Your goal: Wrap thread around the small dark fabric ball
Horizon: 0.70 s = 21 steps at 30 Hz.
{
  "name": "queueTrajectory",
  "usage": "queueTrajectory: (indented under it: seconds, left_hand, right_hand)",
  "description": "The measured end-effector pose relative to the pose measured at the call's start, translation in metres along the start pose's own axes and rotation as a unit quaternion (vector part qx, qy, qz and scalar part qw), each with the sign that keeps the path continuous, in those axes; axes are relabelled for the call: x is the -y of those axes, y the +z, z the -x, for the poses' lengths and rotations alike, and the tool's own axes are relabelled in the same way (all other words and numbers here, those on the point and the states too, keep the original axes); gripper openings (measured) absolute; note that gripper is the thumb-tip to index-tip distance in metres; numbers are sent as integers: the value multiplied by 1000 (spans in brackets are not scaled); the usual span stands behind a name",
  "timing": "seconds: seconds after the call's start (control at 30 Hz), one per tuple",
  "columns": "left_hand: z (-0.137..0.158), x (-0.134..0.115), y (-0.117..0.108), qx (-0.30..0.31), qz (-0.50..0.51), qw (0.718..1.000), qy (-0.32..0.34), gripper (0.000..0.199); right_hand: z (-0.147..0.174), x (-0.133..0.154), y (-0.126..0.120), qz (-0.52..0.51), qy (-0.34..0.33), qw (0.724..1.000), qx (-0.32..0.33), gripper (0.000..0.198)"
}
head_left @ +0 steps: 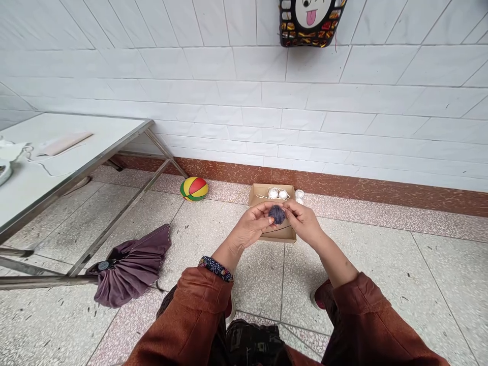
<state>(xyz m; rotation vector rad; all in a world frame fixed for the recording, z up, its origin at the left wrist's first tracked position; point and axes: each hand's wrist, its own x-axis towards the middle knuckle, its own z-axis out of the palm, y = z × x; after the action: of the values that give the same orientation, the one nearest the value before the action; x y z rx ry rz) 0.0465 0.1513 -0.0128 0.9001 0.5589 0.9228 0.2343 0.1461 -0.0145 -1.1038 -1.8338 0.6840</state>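
A small ball of dark grey-purple yarn (277, 214) is held up between my two hands, above a shallow cardboard box (285, 237). My left hand (254, 223) grips it from the left, thumb across its front. At its right edge, my right hand (303, 222) has thumb and fingers pinched together on the yarn; the exact strand is hidden. A dark strand shows over the box below. Two white yarn balls (273, 193) lie at the far end of the box, with a loose white thread. More white yarn (299, 194) sits just right of the box.
A metal-framed table (125, 133) stands at left, bearing a pinkish flat item (68, 143). Beneath its edge hangs or lies a purple folded umbrella (133, 267). A multicoloured ball (194, 188) rests by the wall. A black basket (305, 38) hangs on the tiled wall.
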Motion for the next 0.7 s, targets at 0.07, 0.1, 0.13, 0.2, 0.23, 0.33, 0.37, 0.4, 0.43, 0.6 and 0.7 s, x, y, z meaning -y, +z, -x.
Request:
queueTrajectory:
  seconds: [0.07, 0.1, 0.13, 0.2, 0.23, 0.33, 0.37, 0.4, 0.43, 0.6, 0.7]
  left_hand:
    - [-2, 1, -2, -28, 32, 999, 6, 38]
    - [-3, 1, -3, -40, 47, 998, 12, 38]
    - [-4, 1, -4, -51, 59, 997, 18, 37]
    - [-6, 1, -5, -69, 68, 995, 25, 35]
    - [-7, 0, -6, -79, 64, 994, 28, 35]
    - [-8, -1, -6, -111, 3, 993, 43, 35]
    - [-7, -1, -6, -117, -32, 991, 48, 37]
    - [-7, -1, -6, -116, -70, 989, 50, 39]
    - [-6, 0, -6, -108, -108, 987, 47, 40]
    - [-2, 2, -1, -34, -213, 976, 13, 34]
    - [-1, 2, 1, 6, -217, 976, -5, 36]
  right_hand:
    - [1, 0, 3, 14, -16, 1000, 15, 18]
    - [2, 1, 4, 23, -22, 999, 26, 18]
    - [3, 1, 4, 35, -29, 998, 38, 18]
    - [5, 2, 4, 60, -47, 995, 67, 18]
    - [5, 4, 4, 70, -59, 993, 81, 17]
    - [6, 12, -1, 76, -96, 988, 97, 17]
    - [6, 15, -3, 70, -105, 988, 92, 17]
    - [5, 18, -6, 63, -112, 988, 83, 17]
    - [5, 20, -9, 54, -117, 989, 72, 16]
    - [0, 18, -19, 32, -114, 993, 0, 17]
    - [-1, 11, -18, 30, -72, 996, -32, 16]
